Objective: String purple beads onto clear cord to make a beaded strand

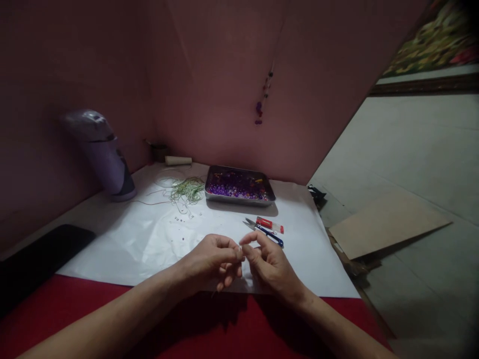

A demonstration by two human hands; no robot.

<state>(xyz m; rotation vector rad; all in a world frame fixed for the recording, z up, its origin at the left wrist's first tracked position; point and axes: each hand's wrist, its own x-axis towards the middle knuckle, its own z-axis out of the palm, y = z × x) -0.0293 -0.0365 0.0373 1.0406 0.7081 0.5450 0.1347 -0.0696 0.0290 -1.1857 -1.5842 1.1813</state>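
Note:
My left hand (220,257) and my right hand (267,257) meet above the front part of the white sheet (149,254). Thumb and forefinger are pinched together on each hand, with the fingertips almost touching. A tiny pale bit shows between them, too small to name. Just beyond my right hand lie small thread snips (265,232) with blue handles, and beside them a red lighter (270,224). Farther back, a metal tray (239,200) holds many purple beads. To its left is a tangle of green thread (188,192). A few tiny beads (179,219) are scattered on the sheet.
A purple bottle (108,164) stands at the back left, near a cone-shaped spool (178,160). At the left edge lies a dark flat object (45,254). A beaded string (259,107) hangs on the pink wall. Cardboard (389,224) lies on the tiled floor to the right.

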